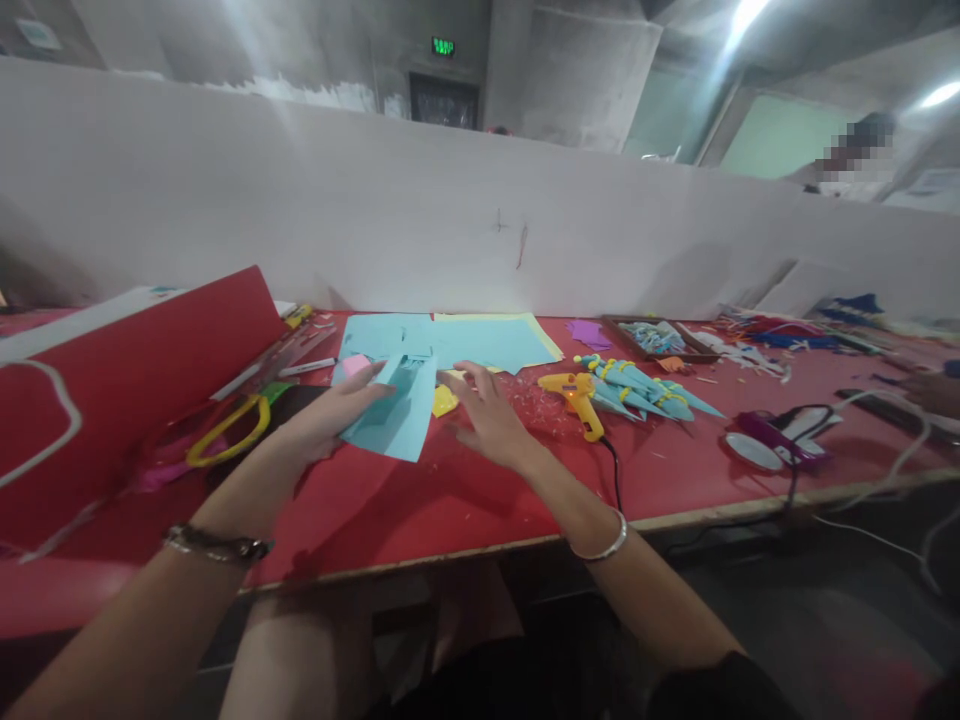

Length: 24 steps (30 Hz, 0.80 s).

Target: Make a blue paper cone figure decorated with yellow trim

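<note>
My left hand holds a light blue paper sheet, folded or curved, with the fingers closed on its left side. To the right of that sheet my right hand is raised with its fingers apart and nothing in them. A yellow piece lies between the hands, and a pink block is by my left fingers. Flat light blue sheets lie behind the hands. The yellow glue gun rests to the right, beside blue paper cones with yellow trim.
Yellow-handled scissors and a large red board are on the left. A tray of scraps, a purple device and cables occupy the right. Another person's hand shows at the far right. A white partition stands behind the table.
</note>
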Available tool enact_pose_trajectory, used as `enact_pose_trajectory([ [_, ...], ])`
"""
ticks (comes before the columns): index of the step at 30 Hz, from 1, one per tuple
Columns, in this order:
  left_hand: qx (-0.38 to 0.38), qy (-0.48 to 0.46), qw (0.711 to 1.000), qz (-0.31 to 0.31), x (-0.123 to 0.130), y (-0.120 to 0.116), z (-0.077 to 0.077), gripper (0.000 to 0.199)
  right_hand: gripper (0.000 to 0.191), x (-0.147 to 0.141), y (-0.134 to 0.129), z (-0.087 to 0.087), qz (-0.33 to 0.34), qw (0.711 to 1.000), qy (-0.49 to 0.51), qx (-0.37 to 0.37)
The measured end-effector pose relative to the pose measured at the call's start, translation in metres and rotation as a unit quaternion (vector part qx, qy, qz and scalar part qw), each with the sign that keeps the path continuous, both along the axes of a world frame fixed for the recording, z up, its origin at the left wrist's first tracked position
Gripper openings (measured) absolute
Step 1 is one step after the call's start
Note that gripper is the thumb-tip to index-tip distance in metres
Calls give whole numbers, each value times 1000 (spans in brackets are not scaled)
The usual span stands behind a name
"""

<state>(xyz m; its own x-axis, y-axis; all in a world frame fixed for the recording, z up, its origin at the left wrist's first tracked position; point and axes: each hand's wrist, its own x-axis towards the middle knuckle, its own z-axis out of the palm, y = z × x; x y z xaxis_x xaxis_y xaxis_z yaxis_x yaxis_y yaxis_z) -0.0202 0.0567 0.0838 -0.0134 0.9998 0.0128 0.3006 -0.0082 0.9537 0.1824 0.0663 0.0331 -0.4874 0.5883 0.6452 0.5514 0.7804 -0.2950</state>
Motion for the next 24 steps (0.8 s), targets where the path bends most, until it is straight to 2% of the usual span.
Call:
enact_pose_trajectory([
  [3,-106,-80,990,-50,3,-8,-10,47,57,4,-20,5,23,1000,-15,15],
  [6,-159,-96,979,-80,5,-15,-16,48,66,7,-31,6,42,998,43,-18],
  [7,-167,-89,978,-89,6,-16,-16,48,60,8,-34,7,47,997,57,-28],
  [10,-164,-74,977,-111,5,-18,-19,46,22,12,-39,9,79,996,49,-16],
  [12,-152,-75,977,-131,3,-17,-21,47,18,16,-42,9,90,995,19,30],
  [14,-122,-58,980,-149,0,-15,-25,48,19,22,-47,9,73,993,-25,93],
  [16,-62,-4,987,-149,-1,-13,-30,51,18,29,-51,5,45,984,-73,154],
  [19,67,136,982,-115,0,-13,-39,60,18,41,-57,-5,17,979,-115,170],
  [21,156,230,954,-116,3,-17,-46,55,17,49,-58,-14,21,982,-138,128],
  [24,240,331,887,-215,10,-27,-55,34,15,60,-59,-25,46,985,-161,42],
])
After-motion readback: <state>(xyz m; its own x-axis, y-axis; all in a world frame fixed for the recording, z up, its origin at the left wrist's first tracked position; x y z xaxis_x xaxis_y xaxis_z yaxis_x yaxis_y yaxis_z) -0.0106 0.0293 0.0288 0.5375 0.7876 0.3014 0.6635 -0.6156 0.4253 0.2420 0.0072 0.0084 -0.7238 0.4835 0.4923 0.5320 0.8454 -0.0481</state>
